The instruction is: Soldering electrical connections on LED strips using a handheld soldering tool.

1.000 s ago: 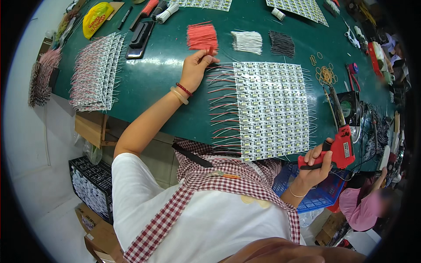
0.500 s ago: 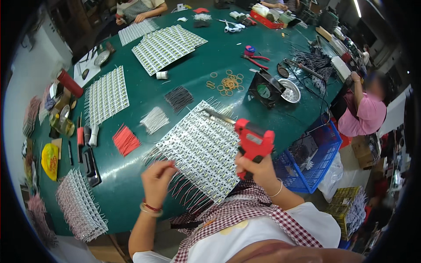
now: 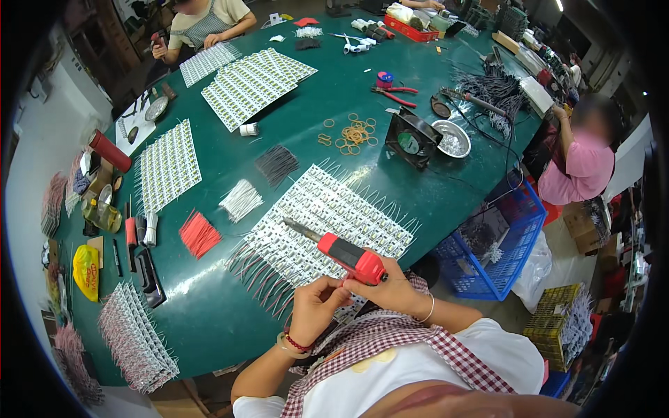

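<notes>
My right hand (image 3: pixel 396 291) is closed round the handle of a red and black soldering gun (image 3: pixel 348 256), whose metal tip points to the far left over a sheet of small white circuit boards (image 3: pixel 334 209). The sheet lies on the green table before me, with thin wires sticking out along its edges. My left hand (image 3: pixel 317 306) is at the gun's handle beside my right hand, thumb and fingers pinched together. What that pinch holds, if anything, is too small to make out. Bundles of red wires (image 3: pixel 200 234), white wires (image 3: pixel 241 200) and black wires (image 3: pixel 277 165) lie left of the sheet.
More board sheets (image 3: pixel 167 166) lie on the green table (image 3: pixel 209 299). A small fan (image 3: pixel 411 139), a metal bowl (image 3: pixel 453 141), rubber bands (image 3: pixel 357 134) and red pliers (image 3: pixel 397 94) are farther off. A blue crate (image 3: pixel 488 258) stands at right. Other people sit around the table.
The soldering gun has swung from upright at the sheet's right to lying low over its near part. My left hand has moved right, from the sheet's left edge to the gun's handle.
</notes>
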Available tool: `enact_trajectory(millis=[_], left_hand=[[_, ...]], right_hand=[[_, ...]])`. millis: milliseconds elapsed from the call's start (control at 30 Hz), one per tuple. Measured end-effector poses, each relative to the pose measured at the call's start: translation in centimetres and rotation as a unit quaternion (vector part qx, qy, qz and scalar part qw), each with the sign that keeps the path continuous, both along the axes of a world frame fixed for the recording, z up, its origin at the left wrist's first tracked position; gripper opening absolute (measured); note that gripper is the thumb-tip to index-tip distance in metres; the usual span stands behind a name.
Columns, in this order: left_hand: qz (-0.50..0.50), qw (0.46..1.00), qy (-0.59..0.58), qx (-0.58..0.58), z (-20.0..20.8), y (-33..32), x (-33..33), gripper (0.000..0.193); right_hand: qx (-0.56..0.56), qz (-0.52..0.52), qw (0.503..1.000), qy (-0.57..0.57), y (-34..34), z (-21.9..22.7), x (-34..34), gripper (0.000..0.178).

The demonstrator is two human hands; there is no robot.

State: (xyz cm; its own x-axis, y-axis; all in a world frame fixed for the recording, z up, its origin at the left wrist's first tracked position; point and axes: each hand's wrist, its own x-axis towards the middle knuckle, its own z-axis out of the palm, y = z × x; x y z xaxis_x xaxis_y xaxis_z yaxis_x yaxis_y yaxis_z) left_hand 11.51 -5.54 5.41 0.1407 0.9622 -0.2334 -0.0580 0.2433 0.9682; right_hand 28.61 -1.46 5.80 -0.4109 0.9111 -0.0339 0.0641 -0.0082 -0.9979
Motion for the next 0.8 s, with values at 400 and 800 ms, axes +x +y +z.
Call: enact_trajectory(millis=[400,800], left_hand=[[-0.025,0.997,-0.042,-0.059,-0.5,1.1,0.1,0.011],[-0.033,0.997,0.065,0.011,0.5,0.8,0.0,0.011]], right_hand=[[0.094,-0.061,0.994,0.006,0.2,-1.4,0.1,0.045],[-0.071,-0.060,0.996,-0.004,-0.2,-0.3,0.1,0.026]])
